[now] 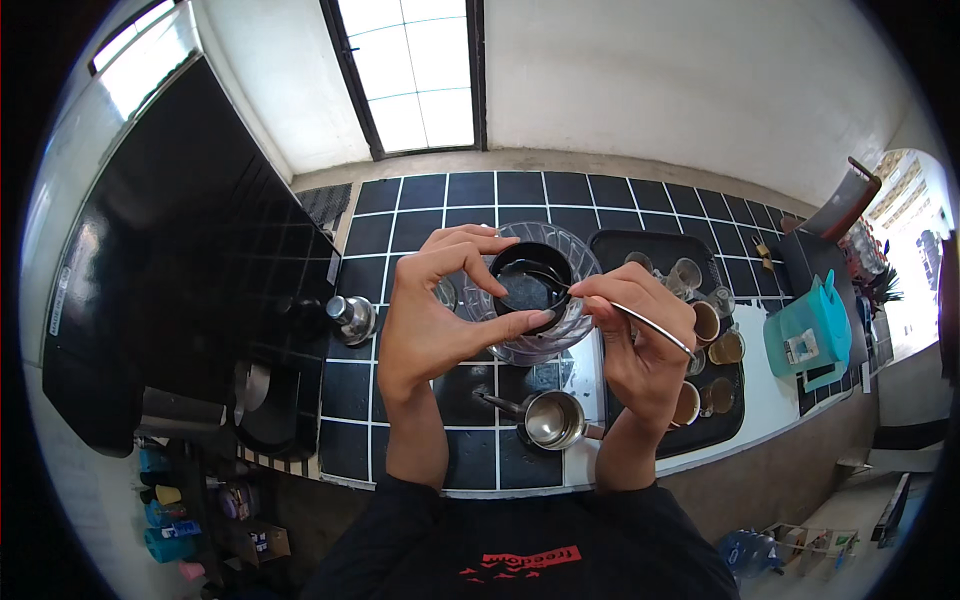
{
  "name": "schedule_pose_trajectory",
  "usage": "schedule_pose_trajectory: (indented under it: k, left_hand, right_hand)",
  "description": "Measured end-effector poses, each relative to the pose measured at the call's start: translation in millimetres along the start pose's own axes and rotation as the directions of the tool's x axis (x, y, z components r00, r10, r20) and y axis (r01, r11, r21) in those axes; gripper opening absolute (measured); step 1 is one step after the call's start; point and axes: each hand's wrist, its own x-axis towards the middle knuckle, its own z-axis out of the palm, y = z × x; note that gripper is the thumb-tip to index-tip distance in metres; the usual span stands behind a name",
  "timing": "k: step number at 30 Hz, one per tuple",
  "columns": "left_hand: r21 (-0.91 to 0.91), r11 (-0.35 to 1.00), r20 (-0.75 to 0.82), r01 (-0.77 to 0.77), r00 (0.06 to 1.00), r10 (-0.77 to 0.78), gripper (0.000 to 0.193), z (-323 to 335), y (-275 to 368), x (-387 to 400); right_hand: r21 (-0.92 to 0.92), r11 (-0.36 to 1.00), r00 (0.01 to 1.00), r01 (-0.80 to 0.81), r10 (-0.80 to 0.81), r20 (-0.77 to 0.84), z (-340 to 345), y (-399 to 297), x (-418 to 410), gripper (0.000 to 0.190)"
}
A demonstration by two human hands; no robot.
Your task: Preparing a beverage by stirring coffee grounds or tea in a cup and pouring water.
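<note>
A round black bowl or cup (534, 259) with something dark inside is held by the rim in my left hand (450, 300), thumb at the near side and fingers at the far side. My right hand (641, 322) grips the handle of a metal spoon (652, 330), whose other end reaches into the black vessel. Under and around the vessel lies a clear ribbed glass bowl or plate (585, 259). Nearer me, a small metal pot (555, 420) with a spout or handle stands on the black tiled counter (469, 457).
Right of my right hand, a black tray (701, 442) holds several glasses and mugs, some with brown contents. Beyond it stands a turquoise pitcher (806, 334). A metal moka pot or similar vessel (352, 320) is at the left, beside a large black appliance (187, 262). A padlock (763, 253) lies far right.
</note>
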Motion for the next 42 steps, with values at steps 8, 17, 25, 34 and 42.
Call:
schedule_pose_trajectory:
  k: [8, 17, 25, 34, 42]
  left_hand:
    - [-0.013, 1.0, 0.004, -0.006, 1.0, 0.006, 0.035, 1.5, -2.4, 0.5]
    - [-0.008, 1.0, -0.009, -0.001, 1.0, 0.001, 0.035, 0.6, -0.7, -0.2]
    - [-0.043, 0.999, -0.002, 0.006, 1.0, -0.006, 0.035, 3.6, -0.9, 2.9]
    - [-0.045, 0.999, -0.016, 0.01, 1.0, -0.011, 0.034, 1.8, -0.3, 0.9]
    - [-0.045, 0.998, 0.003, -0.047, 0.999, 0.047, 0.035, 3.0, 0.1, 2.7]
  right_hand:
    - [-0.025, 1.0, 1.0, 0.015, -0.016, -0.019, -1.1, 2.3, -0.3, 0.012]
    - [0.032, 0.999, 0.996, 0.001, 0.002, -0.088, -0.8, 2.5, -0.8, 0.011]
    - [0.021, 1.0, 0.997, -0.017, 0.019, -0.079, -1.8, 6.7, -1.8, 0.008]
    - [0.052, 0.997, 0.993, -0.052, 0.057, -0.105, 3.9, 9.4, -4.7, 0.004]
    - [0.137, 0.978, 0.974, -0.158, 0.177, -0.141, 2.9, 6.5, -5.1, 0.01]
